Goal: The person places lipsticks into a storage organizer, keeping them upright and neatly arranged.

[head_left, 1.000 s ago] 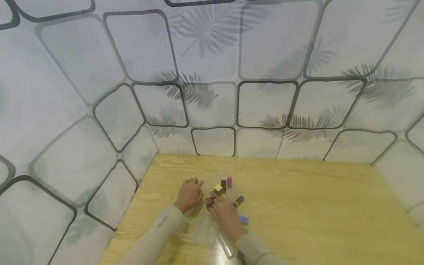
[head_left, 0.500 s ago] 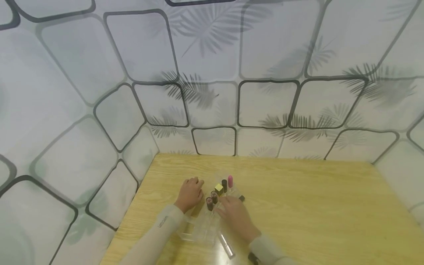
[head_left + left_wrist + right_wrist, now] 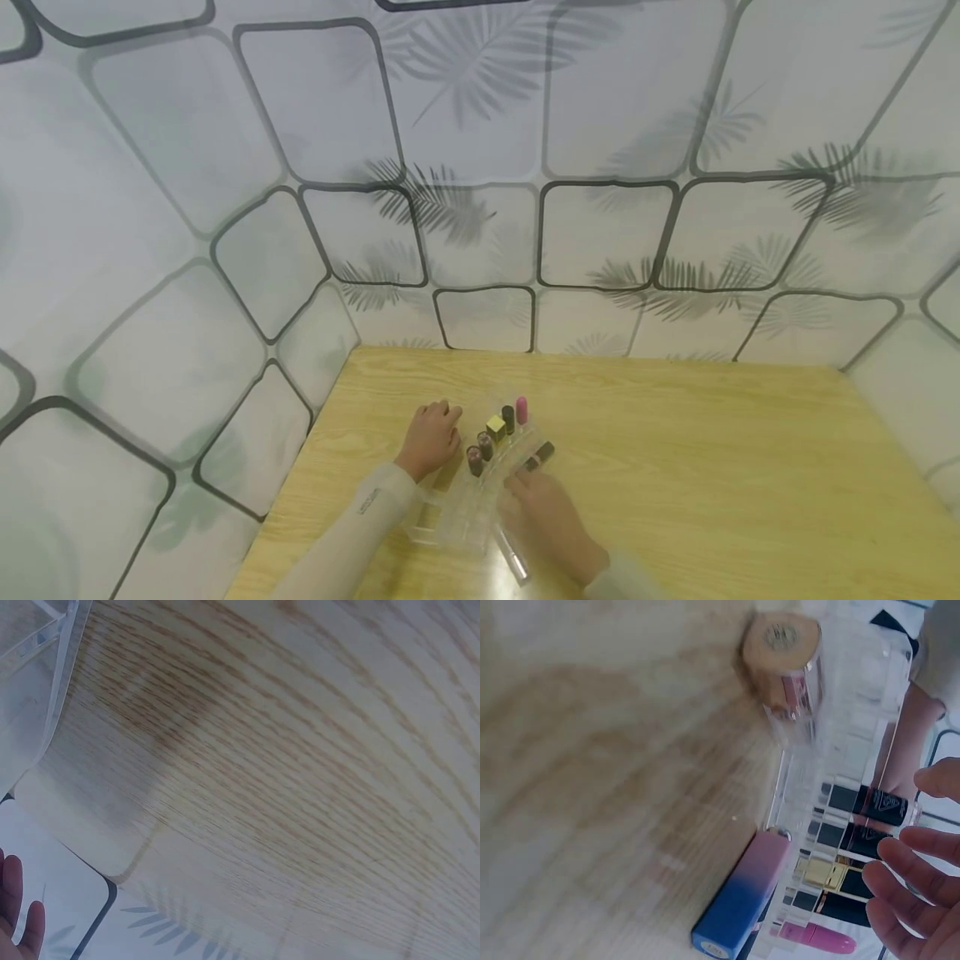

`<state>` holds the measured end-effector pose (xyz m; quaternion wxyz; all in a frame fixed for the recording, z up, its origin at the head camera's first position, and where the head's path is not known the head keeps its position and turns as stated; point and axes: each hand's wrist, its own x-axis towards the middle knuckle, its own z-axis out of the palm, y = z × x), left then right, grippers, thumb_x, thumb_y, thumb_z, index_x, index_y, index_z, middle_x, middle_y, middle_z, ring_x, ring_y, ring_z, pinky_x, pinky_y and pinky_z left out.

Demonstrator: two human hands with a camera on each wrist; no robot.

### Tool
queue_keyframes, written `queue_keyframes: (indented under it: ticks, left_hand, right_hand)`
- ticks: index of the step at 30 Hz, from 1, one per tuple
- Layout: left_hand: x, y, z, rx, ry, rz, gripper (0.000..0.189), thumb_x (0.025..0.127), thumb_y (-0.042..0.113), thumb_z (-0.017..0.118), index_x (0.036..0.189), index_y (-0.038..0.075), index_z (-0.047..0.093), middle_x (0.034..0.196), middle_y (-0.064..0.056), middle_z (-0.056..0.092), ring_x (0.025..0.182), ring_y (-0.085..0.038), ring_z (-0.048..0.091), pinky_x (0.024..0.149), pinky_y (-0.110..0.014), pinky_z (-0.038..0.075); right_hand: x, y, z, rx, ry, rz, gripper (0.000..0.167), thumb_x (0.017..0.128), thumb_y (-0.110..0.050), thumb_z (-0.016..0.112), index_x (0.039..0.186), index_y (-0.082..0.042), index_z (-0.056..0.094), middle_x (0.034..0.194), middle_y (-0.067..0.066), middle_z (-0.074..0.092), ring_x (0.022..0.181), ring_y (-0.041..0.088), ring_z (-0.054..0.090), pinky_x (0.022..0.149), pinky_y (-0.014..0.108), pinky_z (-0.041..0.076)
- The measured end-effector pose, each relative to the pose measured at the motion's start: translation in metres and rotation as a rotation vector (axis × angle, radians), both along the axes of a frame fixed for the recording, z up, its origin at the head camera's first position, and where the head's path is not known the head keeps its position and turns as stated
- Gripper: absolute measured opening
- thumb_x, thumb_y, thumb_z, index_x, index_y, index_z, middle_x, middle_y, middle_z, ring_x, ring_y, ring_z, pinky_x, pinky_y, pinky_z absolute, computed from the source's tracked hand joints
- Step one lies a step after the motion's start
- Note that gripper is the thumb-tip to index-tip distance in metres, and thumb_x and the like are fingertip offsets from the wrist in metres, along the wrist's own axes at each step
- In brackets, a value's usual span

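A clear plastic lipstick organizer [image 3: 457, 521] stands on the table, with several lipsticks in its back row. Among them are two dark ones with patterned tops [image 3: 475, 461], a gold-topped one [image 3: 496, 428], a black one [image 3: 508, 419] and a pink one [image 3: 522, 410]. My left hand [image 3: 430, 439] rests at the organizer's left side; two of its fingers [image 3: 11, 892] show in the left wrist view. Blurred in the head view, my right hand [image 3: 551, 521] is over the organizer's right front edge. Its fingers [image 3: 915, 844] are loosely bent with nothing between them.
Beside the organizer lie a blue-and-pink tube [image 3: 742, 896], a silver tube [image 3: 512, 557] and a black tube [image 3: 540, 456]. A beige-capped tube [image 3: 784, 656] shows in the right wrist view. Patterned walls [image 3: 600, 250] border the wooden table [image 3: 712, 475].
My right hand has left the dark patterned-top lipstick and moved right and toward me, uncovering the black tube. My left hand has stayed put.
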<state>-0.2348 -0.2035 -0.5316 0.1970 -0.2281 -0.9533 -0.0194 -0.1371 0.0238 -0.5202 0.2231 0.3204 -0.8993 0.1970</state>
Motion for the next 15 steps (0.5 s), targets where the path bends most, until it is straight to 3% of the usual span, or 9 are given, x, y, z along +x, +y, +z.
queue_keyframes:
  ticks: [3, 9, 12, 15]
  left_hand:
    - [0.000, 0.000, 0.001, -0.013, 0.003, 0.004, 0.014, 0.079, 0.013, 0.060, 0.092, 0.010, 0.057, 0.073, -0.001, 0.046, 0.064, -0.014, 0.042, 0.067, -0.034, 0.041]
    - [0.000, 0.000, 0.003, -0.032, 0.004, -0.008, 0.013, 0.079, 0.013, 0.060, 0.090, 0.010, 0.056, 0.072, -0.002, 0.045, 0.065, -0.016, 0.043, 0.068, -0.035, 0.041]
    - [0.000, 0.000, 0.004, -0.061, 0.017, -0.011, 0.014, 0.078, 0.013, 0.061, 0.090, 0.010, 0.056, 0.073, -0.002, 0.046, 0.066, -0.017, 0.046, 0.071, -0.036, 0.042]
    - [0.000, 0.001, 0.005, -0.113, 0.028, -0.005, 0.014, 0.078, 0.015, 0.061, 0.090, 0.010, 0.056, 0.074, -0.002, 0.048, 0.068, -0.018, 0.050, 0.073, -0.037, 0.043]
  right_hand:
    - [0.009, 0.001, -0.003, 0.021, 0.014, 0.023, 0.037, 0.067, -0.026, 0.078, 0.096, -0.007, 0.065, 0.082, 0.004, 0.065, 0.071, 0.016, 0.060, 0.066, 0.029, 0.050]
    - [0.022, 0.001, -0.011, 0.068, 0.111, 0.115, 0.024, 0.066, -0.027, 0.076, 0.075, -0.015, 0.058, 0.067, -0.007, 0.051, 0.060, 0.006, 0.046, 0.058, 0.021, 0.041]
    - [0.027, 0.002, -0.018, 0.150, 0.084, 0.147, 0.025, 0.065, -0.031, 0.074, 0.076, -0.016, 0.057, 0.066, -0.008, 0.047, 0.059, 0.005, 0.040, 0.057, 0.021, 0.036]
    - [0.031, 0.003, -0.022, 0.225, 0.034, 0.149, 0.030, 0.065, -0.035, 0.073, 0.082, -0.014, 0.060, 0.068, -0.006, 0.049, 0.061, 0.007, 0.044, 0.059, 0.023, 0.038]
